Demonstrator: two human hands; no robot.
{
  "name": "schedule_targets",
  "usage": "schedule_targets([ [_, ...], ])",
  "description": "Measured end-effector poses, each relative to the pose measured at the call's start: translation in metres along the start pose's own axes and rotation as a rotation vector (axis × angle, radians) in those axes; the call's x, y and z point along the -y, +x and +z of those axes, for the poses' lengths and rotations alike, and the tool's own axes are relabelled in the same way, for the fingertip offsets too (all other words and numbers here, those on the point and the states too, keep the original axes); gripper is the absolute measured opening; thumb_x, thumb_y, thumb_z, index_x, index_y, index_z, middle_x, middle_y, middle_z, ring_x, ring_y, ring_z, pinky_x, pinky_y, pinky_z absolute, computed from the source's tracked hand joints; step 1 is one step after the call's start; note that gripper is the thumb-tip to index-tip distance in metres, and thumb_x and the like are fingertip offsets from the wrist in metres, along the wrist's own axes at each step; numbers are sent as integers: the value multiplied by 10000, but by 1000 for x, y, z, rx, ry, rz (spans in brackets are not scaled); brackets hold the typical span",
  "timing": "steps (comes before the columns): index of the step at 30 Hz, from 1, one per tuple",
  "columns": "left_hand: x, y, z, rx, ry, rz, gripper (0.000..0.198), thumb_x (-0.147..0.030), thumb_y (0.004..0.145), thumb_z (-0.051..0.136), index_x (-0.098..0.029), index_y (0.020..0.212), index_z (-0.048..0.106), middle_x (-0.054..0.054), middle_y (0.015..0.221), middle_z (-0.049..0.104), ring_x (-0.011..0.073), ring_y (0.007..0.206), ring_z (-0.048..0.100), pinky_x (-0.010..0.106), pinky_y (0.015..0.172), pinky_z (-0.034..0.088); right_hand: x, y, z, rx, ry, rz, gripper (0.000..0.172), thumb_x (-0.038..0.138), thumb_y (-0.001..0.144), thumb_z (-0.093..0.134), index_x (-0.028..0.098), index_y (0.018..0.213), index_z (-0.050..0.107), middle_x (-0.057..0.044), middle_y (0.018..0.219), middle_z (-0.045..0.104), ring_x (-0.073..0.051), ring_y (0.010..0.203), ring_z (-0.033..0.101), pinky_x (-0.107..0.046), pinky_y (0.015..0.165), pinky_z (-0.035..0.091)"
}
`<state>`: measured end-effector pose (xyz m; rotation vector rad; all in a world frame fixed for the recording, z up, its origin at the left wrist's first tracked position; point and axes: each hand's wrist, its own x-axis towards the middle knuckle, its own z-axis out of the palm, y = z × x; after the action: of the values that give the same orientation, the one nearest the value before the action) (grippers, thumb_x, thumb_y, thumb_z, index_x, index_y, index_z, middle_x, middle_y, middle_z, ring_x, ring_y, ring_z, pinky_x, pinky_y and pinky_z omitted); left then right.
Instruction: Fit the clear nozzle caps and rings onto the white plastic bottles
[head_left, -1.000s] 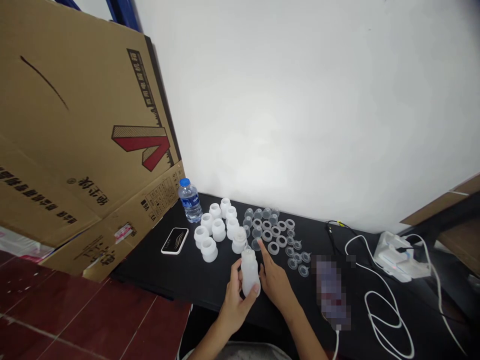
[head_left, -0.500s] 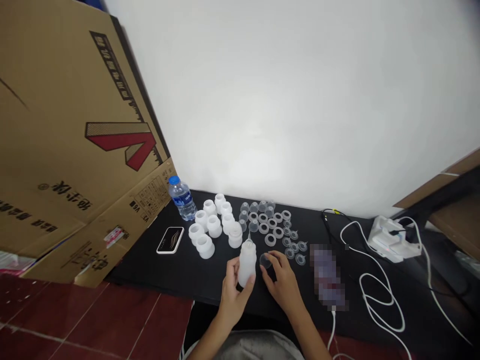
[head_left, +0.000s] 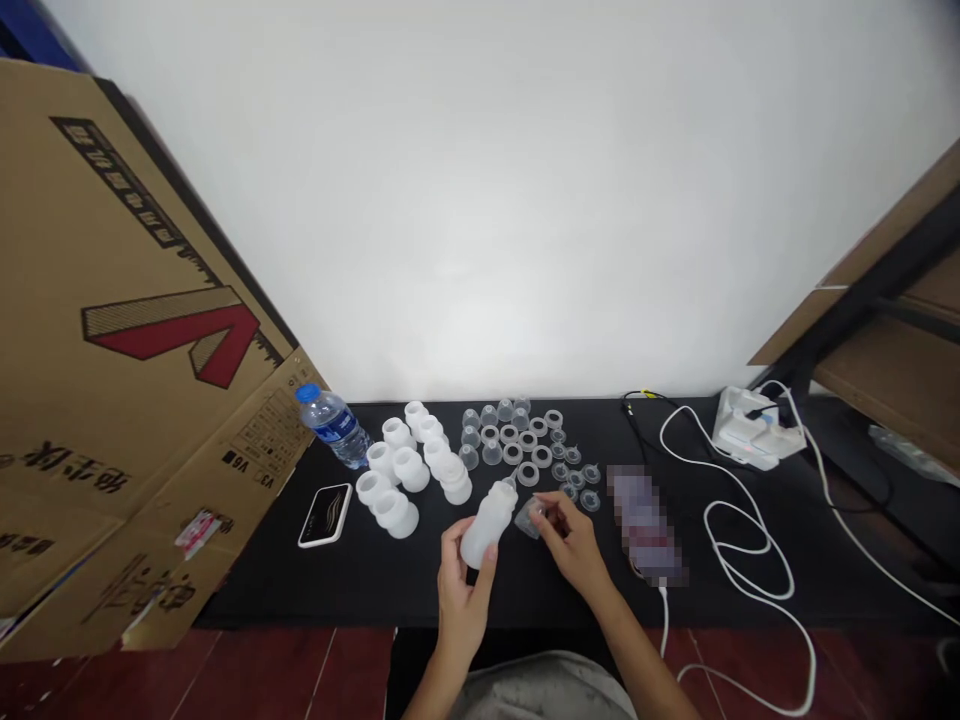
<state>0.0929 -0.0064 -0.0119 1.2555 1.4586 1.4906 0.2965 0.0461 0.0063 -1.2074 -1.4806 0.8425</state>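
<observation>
The left hand (head_left: 463, 590) is closed around a frosted white plastic bottle (head_left: 487, 528), its fingers wrapped about the lower body. The bottle leans, with its narrow nozzle (head_left: 511, 483) pointing toward 2 o'clock. The right hand (head_left: 571, 543) grips a small clear plastic cup (head_left: 529, 519) between thumb and fingertips, just beside the bottle's shoulder, and both hands are close together at the front of the black counter (head_left: 247, 600). Thin, soft plastic like this seems to want a light, steady pinch at the rim rather than a squeeze, while a low hold on the bottle keeps its neck free and in sight.

At about 10 o'clock from the hands stands a cluster of frosted white plastic collars (head_left: 397, 462), with a water bottle (head_left: 334, 426) with a blue cap just beyond them. Around 12 o'clock sit rows of clear plastic cups (head_left: 489, 432) and translucent rings (head_left: 528, 474), with small clear discs (head_left: 576, 480) toward 1 o'clock. A flat black device with a white edge (head_left: 325, 515) lies at 9 o'clock, and a pixelated object (head_left: 642, 525) at 3 o'clock can't be made out. Farther out at 2 o'clock are a looped white cable (head_left: 739, 520) and a white charger (head_left: 750, 430) — a flattened cardboard box (head_left: 120, 350) leans in at 10 o'clock.
</observation>
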Motion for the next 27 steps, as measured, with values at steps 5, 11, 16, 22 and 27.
schedule_targets([
  [5, -2, 3, 0, 34, 81, 68, 478, -541, 1023, 676, -217, 1374, 658, 158, 1376, 676, 320, 1300, 674, 458, 1097, 568, -6, 8, -7, -247, 286, 164, 449, 644, 994, 685, 198, 1043, 717, 20, 690, 619, -133, 531, 497, -253, 490, 410],
  [11, -2, 3, 0, 57, 119, 81, 492, -552, 1032, 653, -223, 1397, 665, 159, 1393, 662, 325, 1321, 656, 477, 1114, 555, -8, 10, -6, -357, 368, 186, 466, 673, 939, 747, 218, 966, 653, 63, 604, 546, -119, 488, 453, -234, 454, 352],
  [16, -6, 4, 1, 80, 146, 94, 476, -559, 1022, 661, -219, 1354, 694, 162, 1344, 682, 326, 1273, 676, 472, 1080, 570, -6, 10, -6, -374, 398, 190, 461, 660, 921, 777, 225, 958, 632, 71, 598, 542, -118, 486, 462, -230, 456, 357],
  [22, -12, 4, 2, 97, 187, 137, 420, -509, 1023, 680, -236, 1341, 709, 151, 1318, 694, 324, 1217, 701, 429, 979, 602, -2, 10, -5, -345, 410, 198, 449, 619, 893, 830, 228, 925, 611, 39, 654, 619, -112, 501, 486, -227, 460, 390],
  [27, -17, 4, 2, 114, 192, 142, 392, -484, 1022, 688, -236, 1325, 716, 150, 1313, 698, 323, 1211, 705, 436, 1002, 593, 2, 9, -2, -223, 380, 159, 410, 580, 905, 831, 224, 987, 645, -39, 853, 741, -137, 593, 576, -245, 503, 472],
])
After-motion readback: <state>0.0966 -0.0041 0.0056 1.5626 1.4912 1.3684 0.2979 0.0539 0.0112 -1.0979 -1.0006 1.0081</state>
